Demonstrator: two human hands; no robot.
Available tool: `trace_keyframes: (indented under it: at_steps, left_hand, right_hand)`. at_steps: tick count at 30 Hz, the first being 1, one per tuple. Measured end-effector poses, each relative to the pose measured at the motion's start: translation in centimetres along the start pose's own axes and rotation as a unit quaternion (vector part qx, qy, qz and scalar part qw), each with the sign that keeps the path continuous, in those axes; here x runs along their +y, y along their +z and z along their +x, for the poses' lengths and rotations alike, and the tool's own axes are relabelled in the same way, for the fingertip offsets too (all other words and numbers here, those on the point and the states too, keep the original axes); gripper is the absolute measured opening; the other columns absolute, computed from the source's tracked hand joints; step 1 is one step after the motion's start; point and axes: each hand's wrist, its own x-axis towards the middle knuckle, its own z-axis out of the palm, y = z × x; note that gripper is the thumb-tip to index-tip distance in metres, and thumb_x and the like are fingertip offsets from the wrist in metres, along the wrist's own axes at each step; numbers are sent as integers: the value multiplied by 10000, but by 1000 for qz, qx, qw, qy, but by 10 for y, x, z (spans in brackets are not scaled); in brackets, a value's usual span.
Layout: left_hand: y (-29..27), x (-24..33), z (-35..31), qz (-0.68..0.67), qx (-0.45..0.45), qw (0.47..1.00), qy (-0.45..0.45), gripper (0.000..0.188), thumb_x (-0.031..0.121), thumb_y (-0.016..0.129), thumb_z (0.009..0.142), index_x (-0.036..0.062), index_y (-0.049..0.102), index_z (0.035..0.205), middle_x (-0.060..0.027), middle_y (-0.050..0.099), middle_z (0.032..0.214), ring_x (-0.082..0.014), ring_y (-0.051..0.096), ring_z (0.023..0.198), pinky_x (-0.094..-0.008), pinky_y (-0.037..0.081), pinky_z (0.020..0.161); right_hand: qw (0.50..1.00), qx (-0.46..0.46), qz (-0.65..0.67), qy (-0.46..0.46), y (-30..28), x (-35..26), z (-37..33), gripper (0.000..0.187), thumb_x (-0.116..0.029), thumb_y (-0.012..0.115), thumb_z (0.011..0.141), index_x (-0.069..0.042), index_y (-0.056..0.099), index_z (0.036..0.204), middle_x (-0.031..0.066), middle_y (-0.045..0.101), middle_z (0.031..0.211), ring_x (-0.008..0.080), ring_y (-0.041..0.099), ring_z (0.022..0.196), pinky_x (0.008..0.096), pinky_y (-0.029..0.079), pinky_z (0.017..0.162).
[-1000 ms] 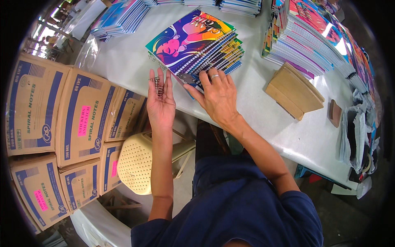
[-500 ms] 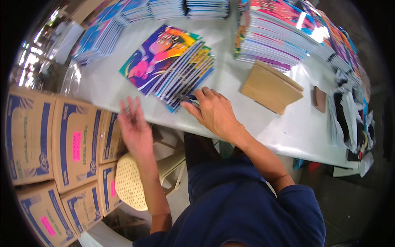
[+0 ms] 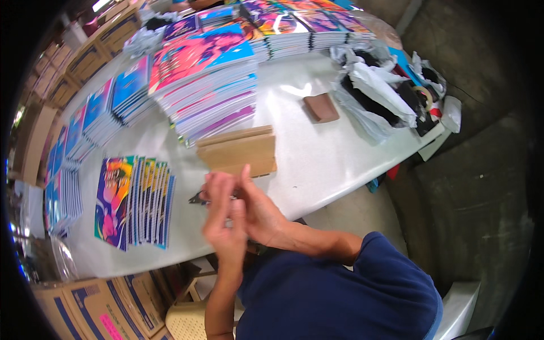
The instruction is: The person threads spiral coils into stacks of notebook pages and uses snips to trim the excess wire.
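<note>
My left hand (image 3: 222, 212) and my right hand (image 3: 262, 218) are together in front of my body, above the table's near edge. The left is smeared by motion and covers most of the right hand's fingers. A dark pliers-like tool (image 3: 196, 198) pokes out past the fingers, and my right hand seems closed on it, its grip partly hidden. To the left of the hands lies a fanned row of spiral-bound notebooks (image 3: 139, 201) with colourful purple, orange and yellow covers. Just beyond the hands is a folded brown cardboard piece (image 3: 241, 153).
A tall notebook stack (image 3: 209, 90) stands behind the cardboard, with blue notebook stacks (image 3: 102, 113) along the left. A brown block (image 3: 321, 107) and crumpled plastic bags (image 3: 377, 93) lie to the right. Cardboard cartons (image 3: 102, 309) and a cream chair (image 3: 190, 323) are below the table's edge.
My view has swung to the right. The right hand has left the notebooks with the dark tool, and my left hand, apart and spread before, has come to meet it.
</note>
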Motion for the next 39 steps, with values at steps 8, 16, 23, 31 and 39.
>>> trace_keyframes:
  at_steps: [8, 16, 23, 31, 39]
  left_hand:
    - [73, 47, 36, -7, -9, 978, 208, 433, 98, 653, 873, 102, 583, 1301, -261, 304, 1481, -558, 186, 1364, -567, 288, 1070]
    - [0, 8, -4, 145, 177, 970, 78, 759, 62, 635, 871, 34, 205, 1496, -233, 202, 1541, -371, 192, 1429, -430, 155, 1151]
    - [-102, -74, -95, 280, 375, 841, -270, 987, 139, 765, 774, 17, 113, 1505, -188, 258, 1531, -267, 284, 1400, -377, 176, 1153]
    - [-113, -104, -83, 360, 279, 819, -349, 1066, 324, 795, 727, -2, 115, 1482, -164, 453, 1407, -375, 292, 1379, -598, 145, 1118]
    - [-165, -130, -94, 468, 251, 789, -309, 894, 343, 712, 785, 98, 219, 1490, -175, 545, 1317, -397, 413, 1301, -596, 230, 1085]
  right_hand:
    - [951, 147, 257, -91, -73, -119, -29, 613, -460, 303, 1010, 89, 453, 1237, 226, 503, 1294, 356, 457, 1256, 486, 353, 1096]
    - [822, 314, -200, -432, -95, -386, 50, 778, -526, 438, 960, 22, 161, 1438, 245, 328, 1409, 457, 377, 1279, 703, 288, 1020]
    - [401, 28, -819, -409, -25, -135, 8, 221, -4, 570, 883, -17, 600, 1102, 119, 624, 1083, 241, 606, 986, 303, 474, 844]
    - [287, -186, -905, -251, -56, 13, 65, 444, -192, 641, 857, 10, 510, 1231, 210, 530, 1173, 381, 546, 1084, 428, 482, 871]
    - [326, -36, -944, -28, -6, 29, 87, 170, -126, 577, 865, 18, 524, 937, 239, 572, 1030, 394, 644, 792, 476, 519, 610]
